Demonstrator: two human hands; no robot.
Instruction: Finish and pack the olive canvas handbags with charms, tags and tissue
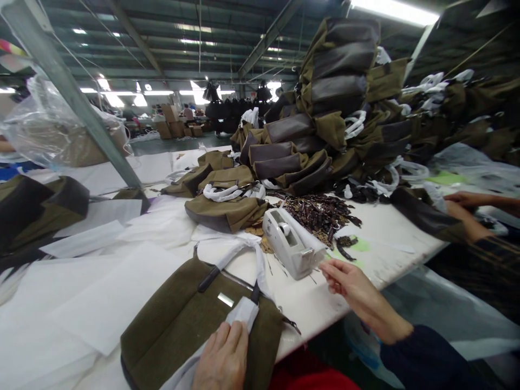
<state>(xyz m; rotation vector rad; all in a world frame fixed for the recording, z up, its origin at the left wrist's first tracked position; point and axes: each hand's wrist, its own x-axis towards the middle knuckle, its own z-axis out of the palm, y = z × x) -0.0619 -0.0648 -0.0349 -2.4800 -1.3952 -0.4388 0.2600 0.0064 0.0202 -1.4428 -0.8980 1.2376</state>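
Observation:
An olive-green handbag (179,314) with a zip and a small metal plate lies before me on the table. My left hand (223,355) rests on the bag, its closed fingers holding down a strap wrapped in white paper (244,313). The bag's other handle (239,249), also wrapped in white, loops over the tabletop. To the right, my right hand (353,284) pinches at the front end of a grey tape dispenser (290,244); a clear bit of tape shows faintly between the fingertips and the dispenser.
White paper sheets (101,292) cover the left of the table (320,298). Behind the dispenser lie dark patterned straps (320,214) and a tall pile of olive bags (284,157). Another person's arm (471,222) reaches a bag at right. A slanted metal post (81,103) stands left.

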